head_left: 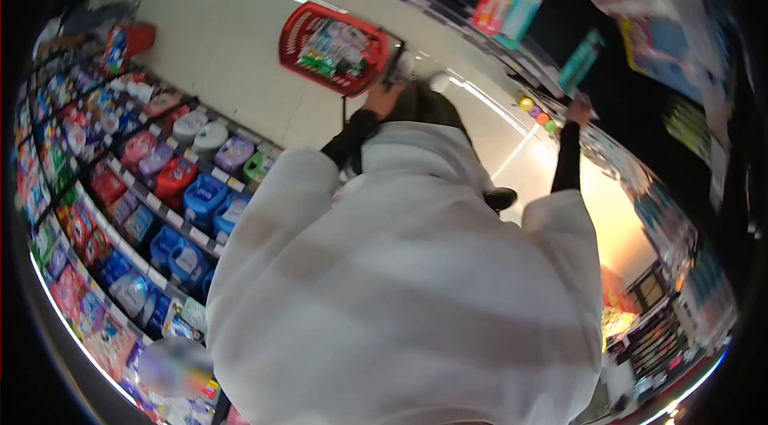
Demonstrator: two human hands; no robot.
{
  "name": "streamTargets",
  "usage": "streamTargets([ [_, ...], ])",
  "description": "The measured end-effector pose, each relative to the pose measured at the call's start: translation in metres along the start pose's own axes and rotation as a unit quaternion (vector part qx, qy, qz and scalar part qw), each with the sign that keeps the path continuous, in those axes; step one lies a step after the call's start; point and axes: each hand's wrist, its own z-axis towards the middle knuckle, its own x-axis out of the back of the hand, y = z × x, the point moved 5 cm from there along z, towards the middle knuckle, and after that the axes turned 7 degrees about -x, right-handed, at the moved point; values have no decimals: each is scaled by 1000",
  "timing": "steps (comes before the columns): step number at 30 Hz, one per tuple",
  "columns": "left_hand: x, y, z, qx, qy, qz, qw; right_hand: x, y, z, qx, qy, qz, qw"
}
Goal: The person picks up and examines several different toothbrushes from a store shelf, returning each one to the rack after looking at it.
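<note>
A slim teal package [582, 62], flat and smooth-looking, is being shown at 2 o'clock beside dark shelving, its long axis being angled from 7 toward 1 o'clock. Its lower end is being neared by the right hand [580, 110]; whether its fingers are apart, together or clamped on it cannot be told through the blur. At 11 o'clock, glossy film-wrapped packs [336, 47] are being held in a rounded red plastic basket [288, 55]. The left hand [383, 101] is being kept beside the basket's dark handle [393, 58], its fingers partly hidden and their grip unclear. Chunky plastic bottles [206, 194] are being carried on shelves at 9 o'clock, partly being cut off by a white garment [408, 281].
</note>
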Motion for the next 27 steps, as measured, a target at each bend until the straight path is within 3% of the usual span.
streamTargets([
  [1, -4, -11, 1, 88, -103, -7, 991, -7, 11, 5, 33, 21, 26, 999],
  [2, -5, -12, 2, -12, -63, -9, 998, -9, 14, 8, 64, 48, 56, 995],
  [5, -2, -10, 0, 20, -65, -24, 997, 1, 2, -1, -39, 22, 128, 991],
  [6, -1, -12, 0, 3, -24, -6, 1000, 0, 0, -5, -57, 26, 142, 988],
  [7, -1, -13, 0, 38, -50, 58, 996, 7, -8, -11, -69, 30, 160, 984],
  [8, 2, -14, -3, 74, -73, 124, 987, 16, -18, -19, -65, 26, 130, 989],
  [10, 1, -8, -3, -31, -6, 114, 993, 13, -18, -23, -28, 34, 167, 985],
  [12, -3, 0, 0, -70, -7, 111, 991, 13, -17, -26, -19, 46, 170, 984],
  [18, 1, -16, 7, -70, -1, 167, 983, 15, -21, -26, 13, 68, 148, 987],
  [24, 13, -35, 12, -54, -15, 191, 980, 7, -32, -30, -65, 20, 235, 970],
  [27, 29, -24, 2, -81, -9, 182, 980, -2, -34, -32, -41, 53, 208, 976],
])
